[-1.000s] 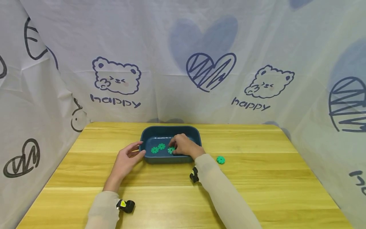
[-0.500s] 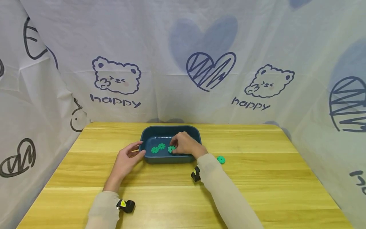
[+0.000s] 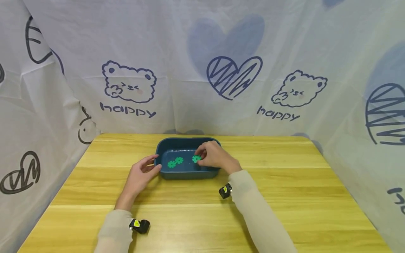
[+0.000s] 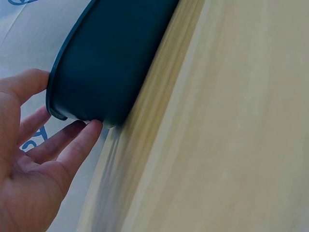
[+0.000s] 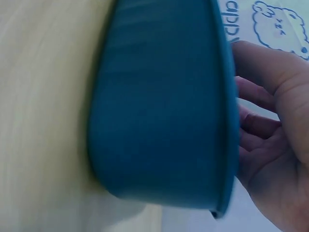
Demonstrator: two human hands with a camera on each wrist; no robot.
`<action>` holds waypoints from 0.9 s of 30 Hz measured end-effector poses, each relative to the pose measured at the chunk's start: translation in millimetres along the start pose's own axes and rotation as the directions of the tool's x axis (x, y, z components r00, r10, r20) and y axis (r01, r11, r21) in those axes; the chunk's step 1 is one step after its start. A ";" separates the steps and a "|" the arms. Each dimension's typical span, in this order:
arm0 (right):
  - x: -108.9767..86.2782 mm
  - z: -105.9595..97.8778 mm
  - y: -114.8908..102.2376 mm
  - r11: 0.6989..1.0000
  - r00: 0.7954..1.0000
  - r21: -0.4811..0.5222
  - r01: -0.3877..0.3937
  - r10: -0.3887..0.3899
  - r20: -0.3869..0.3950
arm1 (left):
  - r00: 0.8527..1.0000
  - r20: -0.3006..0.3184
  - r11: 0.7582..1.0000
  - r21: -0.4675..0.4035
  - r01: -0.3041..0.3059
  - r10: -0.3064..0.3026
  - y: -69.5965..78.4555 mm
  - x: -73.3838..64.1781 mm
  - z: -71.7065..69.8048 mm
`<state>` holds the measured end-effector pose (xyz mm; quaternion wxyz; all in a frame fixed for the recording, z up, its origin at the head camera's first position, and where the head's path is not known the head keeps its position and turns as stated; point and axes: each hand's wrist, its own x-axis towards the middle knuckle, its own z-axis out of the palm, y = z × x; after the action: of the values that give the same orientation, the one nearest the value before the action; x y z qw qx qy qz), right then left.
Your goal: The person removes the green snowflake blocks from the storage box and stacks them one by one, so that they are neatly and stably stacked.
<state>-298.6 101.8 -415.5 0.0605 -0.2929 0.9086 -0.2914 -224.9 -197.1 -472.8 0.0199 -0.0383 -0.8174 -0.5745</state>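
A dark blue-green plastic box [image 3: 186,175] sits near the far edge of the table. My left hand [image 3: 140,174] holds its left end, thumb and fingertips against the rim and outer wall, as the left wrist view also shows. Inside the box, two green snowflake building discs [image 3: 172,164] lie side by side on the bottom. My right hand [image 3: 215,155] reaches over the right end and pinches a third green snowflake disc [image 3: 196,159] between thumb and fingers. In the right wrist view the box wall [image 5: 159,106] hides that disc and the fingertips.
The wooden table [image 3: 183,218] spreads in front of the box. Behind and beside it hang white cloths [image 3: 186,105] printed with bears and hearts. A small black camera [image 3: 225,190] is strapped at the right wrist, another black camera [image 3: 140,226] at the left.
My right hand has shifted right and slightly back, bringing the pinched disc along. The loose disc right of the box is now hidden behind the right forearm. My left hand stays in place.
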 end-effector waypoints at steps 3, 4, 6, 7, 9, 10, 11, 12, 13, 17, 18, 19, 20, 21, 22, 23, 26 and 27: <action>-6.1 -5.7 0.4 1.000 1.000 0.001 -0.025 0.025 -0.008 | 1.000 -0.002 1.000 0.001 0.001 -0.001 0.4 0.0 -0.2; -8.3 -7.6 0.5 0.999 0.999 0.002 -0.035 0.035 -0.009 | 1.000 -0.003 1.000 0.001 0.002 -0.002 0.5 -0.1 -0.3; -12.2 -11.6 0.8 0.999 0.999 0.004 -0.052 0.052 -0.009 | 1.000 -0.003 1.000 0.001 0.004 -0.004 1.0 -0.4 -0.3; -14.0 -13.5 1.3 0.998 0.998 0.008 -0.061 0.061 -0.009 | 1.000 -0.003 1.000 0.002 0.005 -0.005 1.0 -0.4 -0.3; -17.8 -18.0 1.3 0.998 0.998 0.015 -0.066 0.066 -0.013 | 1.000 -0.001 1.000 0.006 0.008 -0.008 1.4 -0.7 -0.4; -19.7 -19.9 1.6 0.998 0.998 0.015 -0.064 0.064 -0.016 | 1.000 0.001 1.000 0.008 0.010 -0.010 1.6 -0.7 -0.5; -21.9 -22.2 1.8 0.998 0.998 0.013 -0.061 0.061 -0.019 | 1.000 0.002 1.000 0.010 0.011 -0.011 1.8 -0.8 -0.4; -24.2 -24.0 2.4 0.998 0.998 0.012 -0.057 0.058 -0.022 | 1.000 0.002 1.000 0.012 0.011 -0.011 2.0 -0.8 -0.3; -26.2 -25.6 2.9 0.998 0.998 0.014 -0.056 0.057 -0.025 | 1.000 0.002 1.000 0.014 0.012 -0.012 2.0 -0.9 -0.4; -35.9 -31.2 5.4 0.998 0.997 0.018 -0.061 0.062 -0.035 | 1.000 0.002 1.000 0.014 0.007 -0.007 1.1 -0.6 -0.1; -38.5 -32.4 6.3 0.998 0.998 0.018 -0.059 0.060 -0.036 | 1.000 0.002 1.000 0.014 0.004 -0.004 0.6 -0.4 0.1; -41.3 -33.7 6.7 0.998 0.997 0.022 -0.061 0.062 -0.038 | 1.000 0.002 1.000 0.013 0.002 -0.002 0.2 -0.2 0.2; -44.3 -35.1 7.3 0.998 0.997 0.021 -0.060 0.061 -0.041 | 1.000 0.002 1.000 0.012 -0.001 0.001 0.1 -0.2 0.3; -47.3 -36.4 8.1 0.998 0.997 0.022 -0.057 0.058 -0.045 | 1.000 0.001 1.000 0.015 -0.002 0.002 -0.1 -0.2 0.4; -50.3 -37.5 9.0 0.998 0.997 0.022 -0.060 0.061 -0.048 | 1.000 0.000 1.000 0.017 -0.002 0.002 -0.1 -0.2 0.4; -53.6 -38.8 9.9 0.998 0.997 0.022 -0.059 0.060 -0.052 | 1.000 -0.002 1.000 0.020 0.000 0.000 -0.1 -0.3 0.4; -63.2 -42.9 14.0 0.997 0.995 0.020 -0.068 0.069 -0.071 | 1.000 -0.003 0.999 0.032 0.012 -0.012 1.1 -0.2 0.0; -66.0 -44.3 15.9 0.997 0.994 0.020 -0.070 0.071 -0.078 | 1.000 -0.004 0.999 0.032 0.015 -0.015 1.5 0.2 -0.1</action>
<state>-264.8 171.6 -392.0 0.0373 -0.2483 0.9176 -0.3082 -225.0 -196.7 -471.3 0.0177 -0.0307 -0.8266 -0.5616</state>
